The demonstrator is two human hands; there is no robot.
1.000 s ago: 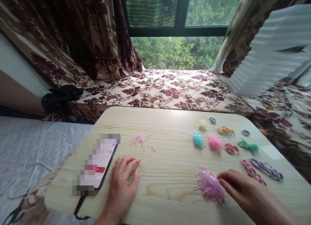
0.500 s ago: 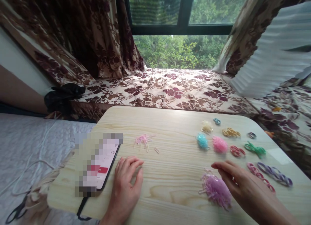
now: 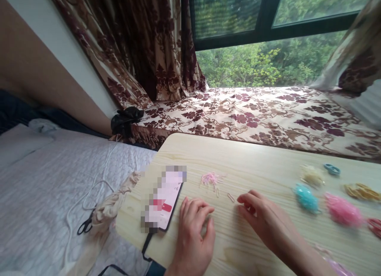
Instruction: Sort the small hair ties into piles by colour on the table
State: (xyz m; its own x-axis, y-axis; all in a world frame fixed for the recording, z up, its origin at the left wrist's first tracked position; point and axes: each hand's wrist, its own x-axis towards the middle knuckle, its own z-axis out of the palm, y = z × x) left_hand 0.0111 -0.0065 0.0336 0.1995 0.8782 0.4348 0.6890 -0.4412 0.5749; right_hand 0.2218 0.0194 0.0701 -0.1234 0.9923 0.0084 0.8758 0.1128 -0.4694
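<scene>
My left hand [image 3: 195,228] lies flat on the light wooden table [image 3: 268,157], fingers spread, just right of a phone [image 3: 163,200]. My right hand [image 3: 262,218] reaches left across the table with its fingers curled together, fingertips close to a single loose elastic loop [image 3: 230,197]. What the fingers pinch, if anything, is too small to see. A small pile of pale pink elastics [image 3: 210,178] lies beyond both hands.
Heaps of small elastics lie at the right: cream [image 3: 311,175], turquoise [image 3: 306,197], pink [image 3: 343,209], yellow [image 3: 361,192] and a blue ring [image 3: 331,169]. Scissors [image 3: 85,226] and a white cable lie on the bed at left. A floral window seat runs behind.
My right hand left the purple pile and moved left to the loose elastic near my left hand. The view swung left, so the right-hand piles slid toward the edge.
</scene>
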